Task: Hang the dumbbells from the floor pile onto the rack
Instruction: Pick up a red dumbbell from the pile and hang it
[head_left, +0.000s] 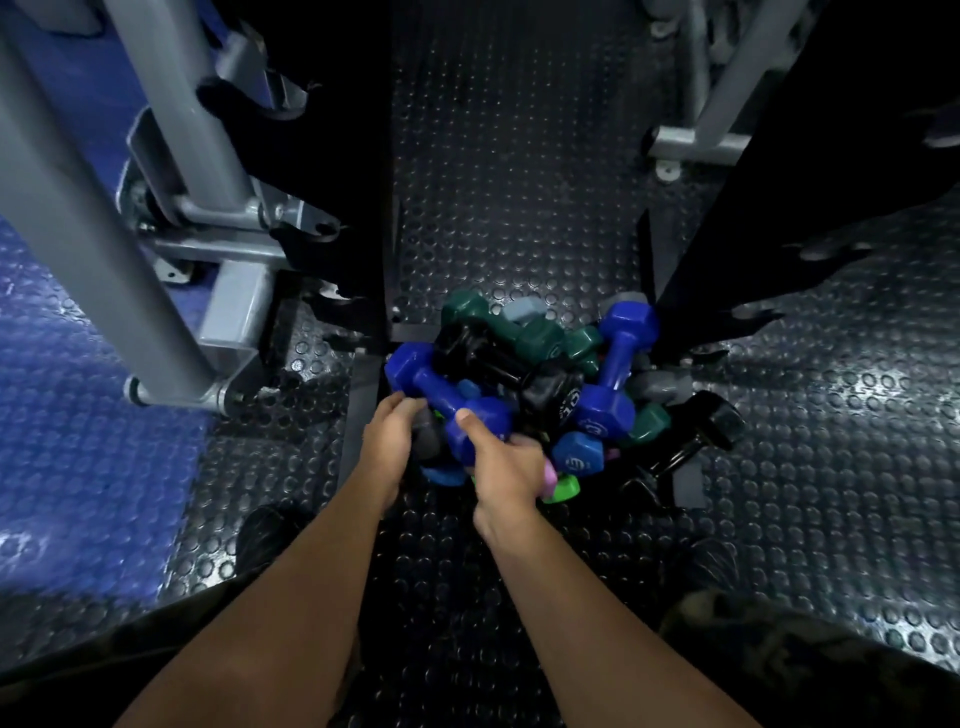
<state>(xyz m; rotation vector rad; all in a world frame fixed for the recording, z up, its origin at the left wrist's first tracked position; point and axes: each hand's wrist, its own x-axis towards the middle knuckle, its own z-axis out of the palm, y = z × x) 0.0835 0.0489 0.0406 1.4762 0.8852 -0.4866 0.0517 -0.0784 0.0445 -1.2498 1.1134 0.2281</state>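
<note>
The black studded rubber floor (519, 182) runs ahead of you between a grey machine frame (171, 218) on your left and dark rack uprights (779, 182) on your right. The dumbbell pile (540, 384) lies on that floor right in front of you, between the uprights' feet: blue, dark green, black, grey, and a bright green one at the near edge. A blue dumbbell (447, 389) lies on top at the pile's near left. Your right hand (506, 470) curls its fingers round that dumbbell's near head, thumb pressed on top. Your left hand (389, 436) reaches under its handle with fingers bent; you cannot tell whether they actually grip it. A second blue dumbbell (618, 358) lies at the right of the heap.
</note>
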